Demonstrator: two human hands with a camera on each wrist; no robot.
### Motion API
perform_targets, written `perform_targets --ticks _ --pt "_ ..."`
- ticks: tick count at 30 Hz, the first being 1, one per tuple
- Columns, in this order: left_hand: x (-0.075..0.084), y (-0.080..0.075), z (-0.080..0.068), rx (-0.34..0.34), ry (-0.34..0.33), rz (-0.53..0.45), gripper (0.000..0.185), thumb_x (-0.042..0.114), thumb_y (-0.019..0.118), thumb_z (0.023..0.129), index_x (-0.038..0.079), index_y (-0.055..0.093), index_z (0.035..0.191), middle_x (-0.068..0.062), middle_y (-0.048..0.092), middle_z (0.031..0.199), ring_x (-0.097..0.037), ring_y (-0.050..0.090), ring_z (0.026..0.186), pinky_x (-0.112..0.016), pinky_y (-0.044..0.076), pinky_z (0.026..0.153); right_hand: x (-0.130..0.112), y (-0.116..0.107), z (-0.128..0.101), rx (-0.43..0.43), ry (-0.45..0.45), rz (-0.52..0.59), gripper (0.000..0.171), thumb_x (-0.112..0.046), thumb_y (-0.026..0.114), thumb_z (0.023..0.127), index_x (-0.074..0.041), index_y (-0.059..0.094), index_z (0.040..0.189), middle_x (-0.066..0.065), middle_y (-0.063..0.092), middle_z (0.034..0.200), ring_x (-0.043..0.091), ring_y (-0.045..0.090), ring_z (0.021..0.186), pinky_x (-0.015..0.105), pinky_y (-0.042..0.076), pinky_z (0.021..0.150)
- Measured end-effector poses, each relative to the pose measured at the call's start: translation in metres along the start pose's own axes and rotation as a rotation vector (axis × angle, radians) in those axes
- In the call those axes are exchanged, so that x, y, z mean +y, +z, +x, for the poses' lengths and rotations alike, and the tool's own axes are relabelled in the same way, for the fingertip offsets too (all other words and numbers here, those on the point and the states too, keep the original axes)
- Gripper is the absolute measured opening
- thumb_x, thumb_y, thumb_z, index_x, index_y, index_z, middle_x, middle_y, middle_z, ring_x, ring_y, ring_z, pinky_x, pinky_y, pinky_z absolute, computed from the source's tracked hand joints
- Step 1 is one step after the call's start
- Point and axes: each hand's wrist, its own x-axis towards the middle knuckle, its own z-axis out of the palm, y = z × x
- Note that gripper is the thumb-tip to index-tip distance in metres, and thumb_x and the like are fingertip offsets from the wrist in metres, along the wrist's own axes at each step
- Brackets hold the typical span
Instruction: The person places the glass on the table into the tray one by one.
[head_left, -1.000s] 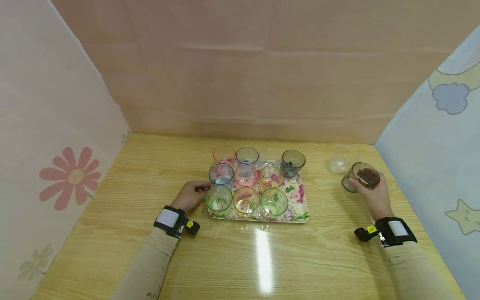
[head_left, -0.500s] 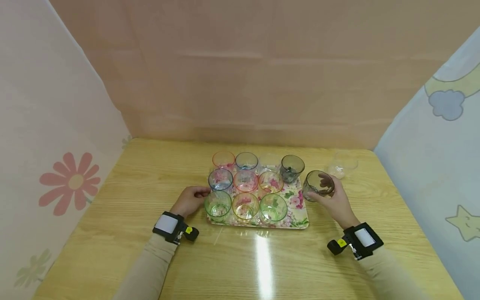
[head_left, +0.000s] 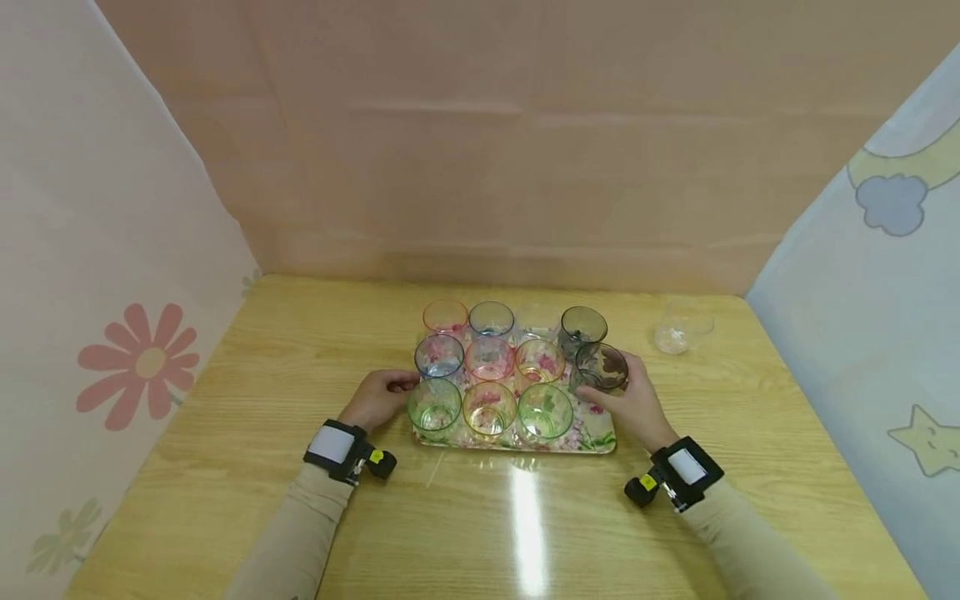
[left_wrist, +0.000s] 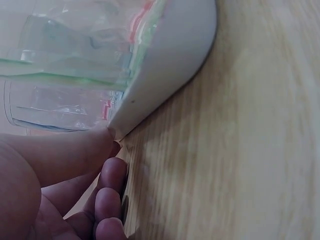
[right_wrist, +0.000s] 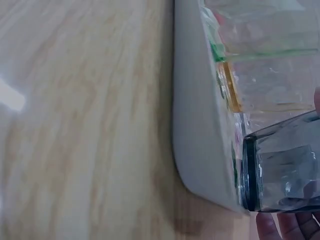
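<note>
A floral tray (head_left: 604, 437) on the wooden table carries rows of coloured glasses: red (head_left: 446, 317), blue (head_left: 491, 318), clear (head_left: 536, 322) and grey (head_left: 583, 323) at the back. My right hand (head_left: 628, 397) grips a second grey glass (head_left: 600, 368) at the tray's right side, just in front of the first. The right wrist view has this glass (right_wrist: 285, 170) low over the tray's rim (right_wrist: 195, 125). My left hand (head_left: 381, 397) rests against the tray's left edge by a green glass (head_left: 434, 406), its thumb (left_wrist: 75, 150) touching the rim (left_wrist: 170, 65) and its fingers loosely curled.
One clear glass (head_left: 678, 330) stands alone on the table near the back right corner. Fabric screens close off the left, back and right sides. Bare wooden tabletop (head_left: 525, 517) lies between the tray and the front edge.
My right hand has carried the grey glass leftward from the table's right side to the right part of the tray. The left hand has stayed at the tray's edge.
</note>
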Motion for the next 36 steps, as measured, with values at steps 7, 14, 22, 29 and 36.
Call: perform_targets --ticks 7,14,22,29,36 --pt "-0.002 0.0 0.001 0.007 0.019 0.004 0.03 -0.002 0.068 0.093 -0.009 0.069 0.123 -0.018 0.07 0.109 -0.028 0.062 0.1 -0.031 0.049 0.084 0.001 0.006 0.002 0.004 -0.015 0.003 0.08 -0.023 0.08 0.091 0.001 0.034 0.153 0.023 0.038 0.142 0.033 0.043 0.127 0.019 0.042 0.09" --pt "-0.004 0.0 0.003 0.011 0.025 -0.001 0.03 -0.004 0.066 0.093 -0.009 0.068 0.123 -0.019 0.07 0.109 -0.028 0.062 0.1 -0.031 0.049 0.084 0.0 0.007 0.004 0.014 -0.011 -0.012 0.083 -0.023 0.082 0.089 0.004 0.034 0.151 0.025 0.037 0.143 0.038 0.041 0.13 0.047 0.04 0.105" --pt "-0.004 0.0 0.003 0.002 0.027 0.011 0.03 -0.004 0.065 0.094 -0.009 0.068 0.123 -0.019 0.07 0.112 -0.028 0.062 0.101 -0.032 0.049 0.084 0.001 0.01 0.004 0.009 0.032 -0.003 0.087 -0.023 0.084 0.087 0.005 0.032 0.152 0.027 0.033 0.149 0.043 0.037 0.136 0.058 0.034 0.112" --pt "-0.002 0.001 0.002 0.008 0.018 0.0 0.029 -0.003 0.066 0.094 -0.008 0.069 0.122 -0.02 0.07 0.111 -0.028 0.062 0.1 -0.03 0.049 0.084 0.003 0.011 0.006 0.006 0.022 0.002 0.087 -0.026 0.082 0.089 0.004 0.031 0.153 0.027 0.032 0.149 0.042 0.039 0.134 0.047 0.045 0.104" --pt "0.001 0.002 0.001 0.011 0.005 -0.009 0.027 -0.002 0.065 0.095 -0.009 0.069 0.121 -0.02 0.07 0.113 -0.027 0.061 0.101 -0.029 0.048 0.083 0.003 0.013 0.006 0.003 0.008 0.004 0.086 -0.024 0.08 0.09 0.003 0.03 0.154 0.025 0.033 0.147 0.038 0.041 0.13 0.017 0.043 0.091"
